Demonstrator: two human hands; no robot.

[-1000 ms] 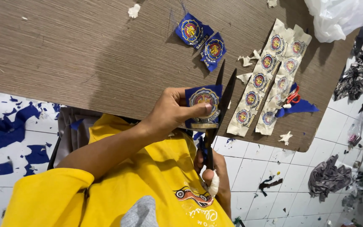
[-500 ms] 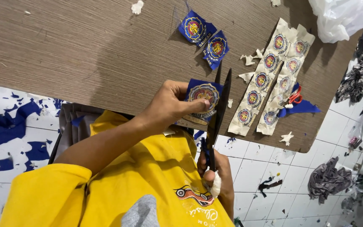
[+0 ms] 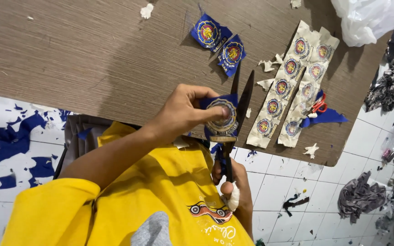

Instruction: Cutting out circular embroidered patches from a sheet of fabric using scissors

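While the person in the yellow shirt [image 3: 160, 200] leans over the edge of the brown table [image 3: 83, 54], the right hand [image 3: 234, 193] sits lowest, below the table edge, fingers closed round the handles of the black scissors [image 3: 235, 118] (a white bandage wraps one finger). The blades stand spread apart, pointing up over the table. The left hand [image 3: 185, 111] is just above the table edge, thumb and fingers pinching a blue round-crested patch [image 3: 222, 119], which lies against the blades, partly between them. Right of the scissors, on the table, lie two pale strips of uncut patches [image 3: 290, 86] side by side, angled up. Touching the strips' right side: small red-handled scissors [image 3: 318, 105] on a blue scrap [image 3: 327, 117]. Farther up the table from the big scissors, two cut blue patches [image 3: 220, 41] overlap. White offcuts [image 3: 267, 68] are scattered between those and the strips. At the table's far right corner, a white plastic bag [image 3: 370, 18]. Blue scraps [image 3: 19, 141] litter the white tiled floor left of the table; dark cloth [image 3: 359, 196] lies on the floor to the right.
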